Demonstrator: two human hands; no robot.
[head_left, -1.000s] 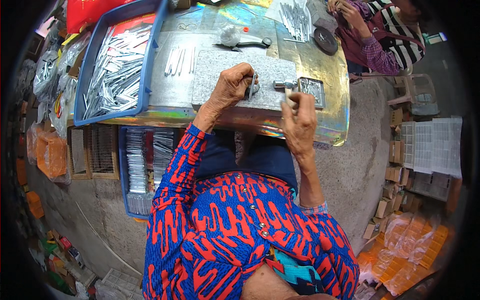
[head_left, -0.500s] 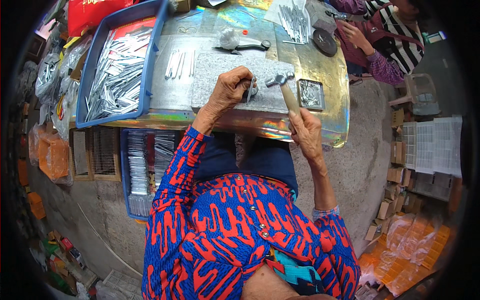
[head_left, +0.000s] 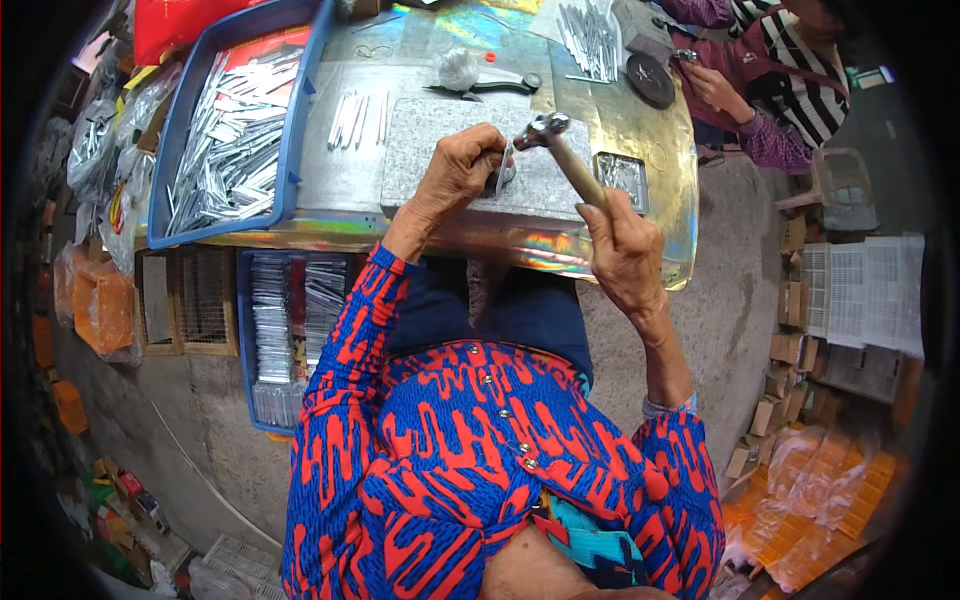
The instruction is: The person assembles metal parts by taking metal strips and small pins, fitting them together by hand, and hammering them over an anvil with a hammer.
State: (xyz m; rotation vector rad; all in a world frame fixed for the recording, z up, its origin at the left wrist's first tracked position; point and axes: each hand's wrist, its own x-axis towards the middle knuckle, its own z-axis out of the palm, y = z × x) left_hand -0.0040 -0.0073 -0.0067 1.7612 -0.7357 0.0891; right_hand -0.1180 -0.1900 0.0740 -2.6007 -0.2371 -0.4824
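Observation:
My left hand (head_left: pixel 462 165) is closed in a pinch over a grey speckled stone slab (head_left: pixel 420 120). Between its fingertips stands a thin metal strip (head_left: pixel 505 170), tilted a little, with its lower end close to a small dark round piece on the slab that my fingers partly hide. My right hand (head_left: pixel 628 250) grips the pale wooden handle of a hammer (head_left: pixel 573 170). The hammer's metal head is raised beside the top of the strip; from above I cannot tell whether they touch.
Left on the table, a blue tray (head_left: pixel 297 150) holds many loose metal strips. A short row of strips (head_left: pixel 357 120) lies beside the slab. Pliers (head_left: pixel 490 86), a small tray of metal parts (head_left: pixel 622 180) and a dark disc (head_left: pixel 651 80) surround it. Another person's hand (head_left: pixel 718 92) works at far right.
The hammer has risen and its head has swung left toward the strip. My right hand has moved slightly right and nearer to me. The left hand keeps its pinch, almost in place.

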